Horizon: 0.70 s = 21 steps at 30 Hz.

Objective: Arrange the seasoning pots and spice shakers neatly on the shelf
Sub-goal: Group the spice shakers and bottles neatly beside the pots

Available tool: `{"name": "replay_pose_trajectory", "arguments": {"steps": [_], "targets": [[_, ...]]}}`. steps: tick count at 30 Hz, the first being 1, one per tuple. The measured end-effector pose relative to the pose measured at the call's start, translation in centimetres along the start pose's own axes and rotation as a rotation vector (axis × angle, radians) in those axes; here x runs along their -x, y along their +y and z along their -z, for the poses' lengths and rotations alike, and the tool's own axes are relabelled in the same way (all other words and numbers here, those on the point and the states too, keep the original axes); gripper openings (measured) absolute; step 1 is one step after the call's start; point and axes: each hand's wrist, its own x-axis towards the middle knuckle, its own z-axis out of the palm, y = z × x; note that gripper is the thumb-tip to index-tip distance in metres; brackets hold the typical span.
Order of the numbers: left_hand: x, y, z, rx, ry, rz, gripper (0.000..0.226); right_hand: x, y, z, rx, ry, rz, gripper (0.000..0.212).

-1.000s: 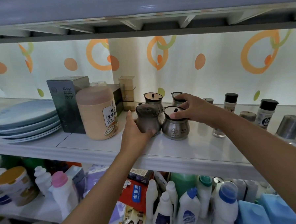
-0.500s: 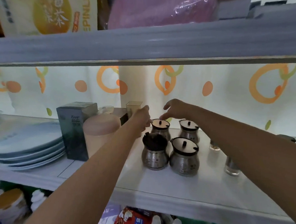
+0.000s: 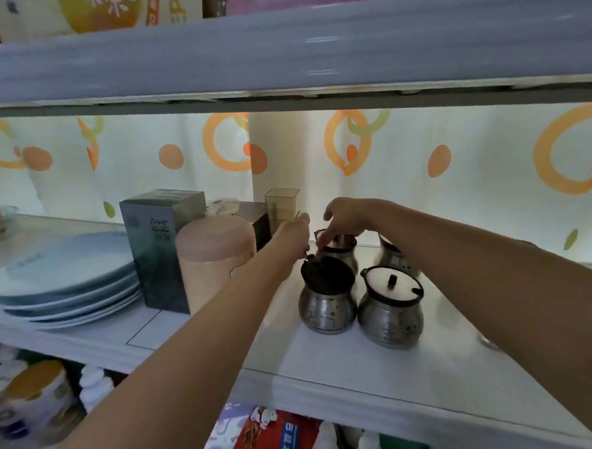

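Steel pots: four shiny, round-bellied steel seasoning pots are standing close together in a square on the white shelf (image 3: 348, 371), a bit right of the middle.
Front row: the front-left steel pot with the dark lid (image 3: 328, 296) is sitting just beside the front-right steel pot with the pale lid and black knob (image 3: 390, 311).
Back row: the back-left steel pot (image 3: 345, 252) is sitting under the right hand, and the back-right steel pot (image 3: 397, 264) is peeking out from behind the right arm.
Right hand: the right hand (image 3: 348, 215) is reaching over from above, and its grip is curling down round the top of the back-left steel pot.
Left hand: the left hand (image 3: 292, 234) is reaching in just beside that same pot. I cannot tell if its grip is holding anything.
Handling: the pots are looking hard, smooth and a bit slippery. The lids are probably sitting loose, so holding the fat belly is likely safer than pulling on the lid.
Danger: the pots are crowding each other, so one bump may be tipping a neighbour.
Neighbours: a round pink plastic tub (image 3: 213, 264), a dark grey box (image 3: 163, 248) and a stack of pale blue plates (image 3: 62, 280) are sitting to the left.
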Motion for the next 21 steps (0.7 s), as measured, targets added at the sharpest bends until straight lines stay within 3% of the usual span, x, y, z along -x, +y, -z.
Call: {"name": "replay_pose_trajectory", "arguments": {"steps": [12,18,21], "targets": [[2.0,-0.1,0.0,-0.084,0.009,-0.017,0.045,2.5,-1.7,-0.6,0.022,-0.031,0.025,0.066],[3.0,0.2,0.3,-0.065,-0.006,0.005,0.041,2.9,-1.2,-0.9,-0.006,-0.013,0.040,0.082],[2.7,0.2,0.0,-0.072,0.030,-0.107,0.039,3.5,-0.7,-0.4,-0.030,0.028,0.060,0.087]]}}
